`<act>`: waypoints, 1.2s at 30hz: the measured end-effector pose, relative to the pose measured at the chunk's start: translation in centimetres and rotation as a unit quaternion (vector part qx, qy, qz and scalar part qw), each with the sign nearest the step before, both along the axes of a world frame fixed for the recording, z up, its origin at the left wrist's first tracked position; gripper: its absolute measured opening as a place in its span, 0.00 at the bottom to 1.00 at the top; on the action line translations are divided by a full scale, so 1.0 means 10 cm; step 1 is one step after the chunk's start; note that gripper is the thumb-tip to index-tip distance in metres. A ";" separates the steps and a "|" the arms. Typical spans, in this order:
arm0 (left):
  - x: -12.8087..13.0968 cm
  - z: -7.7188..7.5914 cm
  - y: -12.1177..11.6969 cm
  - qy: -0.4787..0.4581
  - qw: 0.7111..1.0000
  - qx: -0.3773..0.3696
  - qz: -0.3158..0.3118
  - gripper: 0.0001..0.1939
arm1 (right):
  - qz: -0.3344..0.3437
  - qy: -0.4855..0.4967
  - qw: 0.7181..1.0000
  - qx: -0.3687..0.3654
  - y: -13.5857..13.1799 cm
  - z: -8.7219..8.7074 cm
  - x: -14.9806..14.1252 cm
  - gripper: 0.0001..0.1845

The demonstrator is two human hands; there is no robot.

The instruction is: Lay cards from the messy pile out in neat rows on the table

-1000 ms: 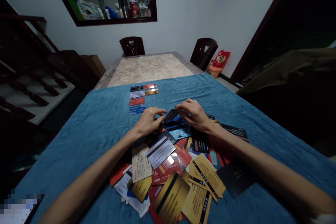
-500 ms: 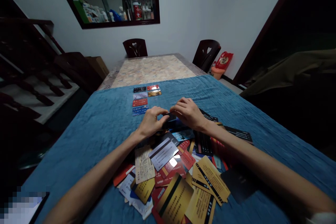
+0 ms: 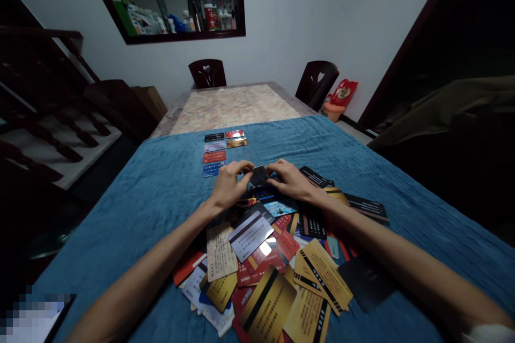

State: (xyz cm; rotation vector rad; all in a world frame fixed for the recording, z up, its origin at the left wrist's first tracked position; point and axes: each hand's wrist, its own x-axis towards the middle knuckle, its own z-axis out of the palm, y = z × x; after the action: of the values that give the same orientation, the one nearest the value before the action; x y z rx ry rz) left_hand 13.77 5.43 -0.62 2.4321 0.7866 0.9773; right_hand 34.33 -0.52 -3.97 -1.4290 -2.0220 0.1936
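l. hand point(image 3: 229, 185) & r. hand point(image 3: 292, 180), nearly closed, pinch dark card point(image 3: 259, 176) over card pile's point(image 3: 251, 236) far end; was edge-on, now face viewable.

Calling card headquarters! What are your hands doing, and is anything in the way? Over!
Left hand, right hand: pinching opposite sides of dark card. Overlapping card pile close by, nearer the body. Over.

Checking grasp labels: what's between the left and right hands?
A dark card, with the left hand at one side edge and the right hand at the other. It shows in the head view.
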 end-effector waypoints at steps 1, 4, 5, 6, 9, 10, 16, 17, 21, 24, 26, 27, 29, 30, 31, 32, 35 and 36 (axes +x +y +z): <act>0.00 0.01 0.00 0.003 1.000 -0.005 0.003 0.07 | 0.001 0.003 1.000 -0.005 0.01 0.00 0.01 0.05; -0.01 0.05 0.00 0.018 1.000 -0.020 0.011 0.06 | -0.007 0.022 1.000 -0.001 0.02 0.00 0.04 0.04; -0.01 0.06 0.00 0.023 0.999 -0.025 0.013 0.06 | -0.011 0.029 1.000 0.003 0.02 0.01 0.05 0.05; -0.01 0.07 0.01 0.029 0.999 -0.029 0.016 0.06 | -0.015 0.035 0.999 0.009 0.03 0.01 0.06 0.05; -0.03 0.07 0.04 0.049 0.998 -0.037 0.029 0.06 | -0.020 0.036 0.999 0.029 0.03 0.03 0.08 0.06; -0.03 0.07 0.05 0.057 0.997 -0.039 0.034 0.06 | -0.021 0.031 0.999 0.037 0.04 0.04 0.08 0.06; -0.04 0.02 0.13 0.105 0.992 -0.040 0.050 0.07 | -0.027 -0.041 0.997 0.064 0.04 0.00 0.08 0.10; -0.04 0.02 0.13 0.110 0.992 -0.038 0.050 0.07 | -0.030 -0.057 0.996 0.067 0.04 -0.01 0.08 0.10; -0.06 0.00 0.15 0.119 0.992 -0.030 0.030 0.12 | -0.043 -0.114 0.990 0.075 0.04 -0.04 0.06 0.11; -0.07 -0.04 0.17 0.125 0.992 -0.014 0.023 0.14 | -0.050 -0.145 0.985 0.075 0.05 -0.06 0.05 0.10; -0.07 -0.07 0.18 0.138 0.990 -0.005 0.030 0.14 | -0.053 -0.159 0.983 0.073 0.05 -0.06 0.04 0.10; -0.07 -0.08 0.19 0.145 0.989 -0.004 0.033 0.14 | -0.054 -0.164 0.982 0.073 0.05 -0.06 0.04 0.10; -0.07 -0.10 0.20 0.152 0.988 -0.009 0.032 0.14 | -0.060 -0.173 0.980 0.076 0.05 -0.06 0.03 0.11; -0.07 -0.11 0.21 0.151 0.988 -0.013 0.031 0.14 | -0.064 -0.178 0.979 0.079 0.04 -0.06 0.02 0.11; -0.07 -0.11 0.22 0.147 0.989 -0.019 0.030 0.14 | -0.069 -0.183 0.977 0.083 0.04 -0.05 0.01 0.12; -0.08 -0.10 0.23 0.141 0.989 -0.027 0.029 0.14 | -0.074 -0.189 0.975 0.086 0.03 -0.04 0.00 0.14; -0.09 -0.08 0.25 0.120 0.991 -0.048 0.039 0.12 | -0.079 -0.210 0.970 0.091 0.01 -0.01 -0.03 0.19; -0.09 -0.07 0.26 0.114 0.991 -0.054 0.043 0.11 | -0.077 -0.217 0.969 0.093 0.00 0.00 -0.04 0.20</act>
State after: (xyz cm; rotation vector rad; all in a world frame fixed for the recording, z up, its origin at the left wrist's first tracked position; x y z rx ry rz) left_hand 12.85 8.04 -1.28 2.4601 1.0019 0.6745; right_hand 33.89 -0.52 -3.92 -1.5997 -2.1803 -0.4001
